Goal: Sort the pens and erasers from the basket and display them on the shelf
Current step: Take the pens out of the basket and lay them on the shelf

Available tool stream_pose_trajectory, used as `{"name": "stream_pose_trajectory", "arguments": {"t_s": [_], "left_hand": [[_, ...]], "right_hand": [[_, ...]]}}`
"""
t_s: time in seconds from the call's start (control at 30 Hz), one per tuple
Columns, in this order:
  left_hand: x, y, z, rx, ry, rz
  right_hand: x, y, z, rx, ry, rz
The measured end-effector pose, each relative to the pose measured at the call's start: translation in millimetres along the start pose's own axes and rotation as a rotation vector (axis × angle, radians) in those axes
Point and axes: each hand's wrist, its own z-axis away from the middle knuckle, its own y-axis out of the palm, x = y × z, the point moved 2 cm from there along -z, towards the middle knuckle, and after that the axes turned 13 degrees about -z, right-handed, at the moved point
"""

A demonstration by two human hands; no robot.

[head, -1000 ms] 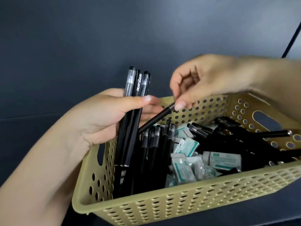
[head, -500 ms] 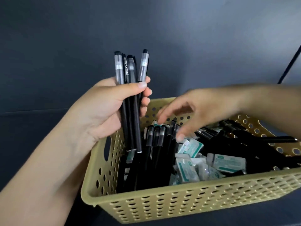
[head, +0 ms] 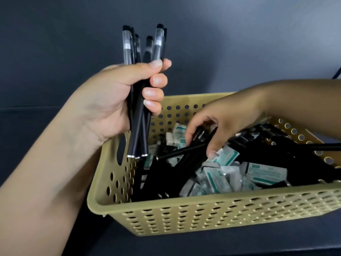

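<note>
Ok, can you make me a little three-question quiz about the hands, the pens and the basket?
1. True or false: the left hand grips a bunch of pens held upright.
2. Where does the right hand reach? A) into the basket B) behind the basket C) under the basket
3. Fill in: the small wrapped white-and-green things in the basket are ____.

Key: 1 true; 2 A; 3 erasers.

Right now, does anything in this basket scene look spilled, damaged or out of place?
Nothing stands out. Pens and wrapped erasers lie jumbled inside the basket, unsorted but contained, with nothing visibly spilled or broken.
</note>
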Motion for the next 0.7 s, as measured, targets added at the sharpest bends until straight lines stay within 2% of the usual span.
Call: {"name": "stream_pose_trajectory", "arguments": {"t_s": [0.3,0.43,0.6,0.7], "left_hand": [[-0.1,2.9,-1.1,0.068,0.062,-0.104],[-1.5,7.9,2.0,-0.021,0.041,-0.014],[1.6,10.4,-1.5,-0.092,0.013,-0.108],[4.7,17.1,-2.5,0.0,-0.07,-0.132]], "right_hand": [[-1.7,-9.5,-2.0,0.031,0.043,-0.002],[1.9,-15.7,3.1,-0.021,0.028,-0.012],[10.7,-25.4,11.0,-0.063,0.036,-0.034],[15.4,-35.3,19.8,-0.077,0.062,-0.055]]}}
